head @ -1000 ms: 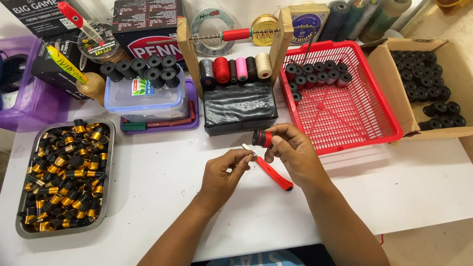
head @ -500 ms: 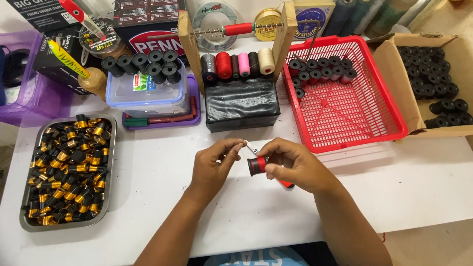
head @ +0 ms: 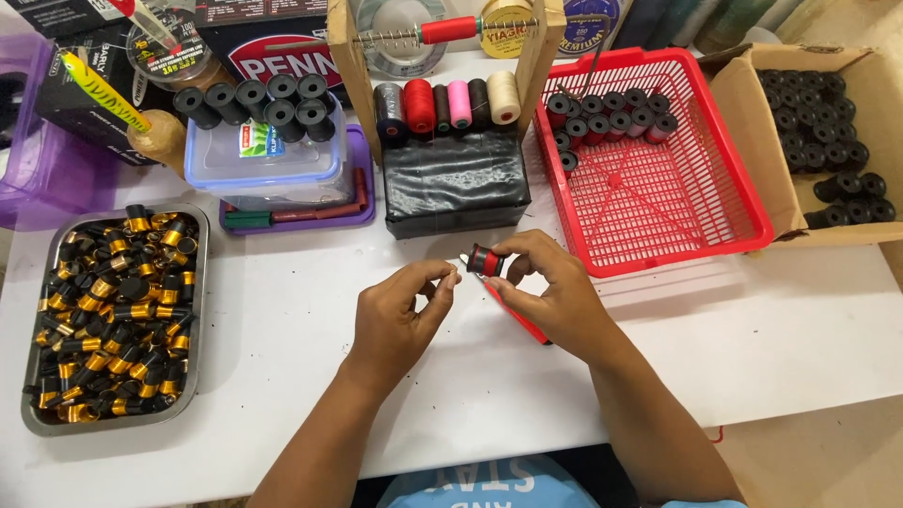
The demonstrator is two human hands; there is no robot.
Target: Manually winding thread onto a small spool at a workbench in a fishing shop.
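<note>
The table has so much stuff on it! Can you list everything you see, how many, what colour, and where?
metal tray: one, silver, left, full of black-and-gold pieces, too many to count
clear box: one, blue-rimmed, back left, seven black spools on top
purple tray: one, under the clear box
thread spools: five, black, red, pink, dark, cream, on a black block
red basket: one, right of centre, about a dozen red-wound spools at its back
cardboard box: one, brown, far right, many black spools inside
red-handled tool: one, under the right hand
left hand: fingertips pinched
right hand: holds one small red-and-black spool
</note>
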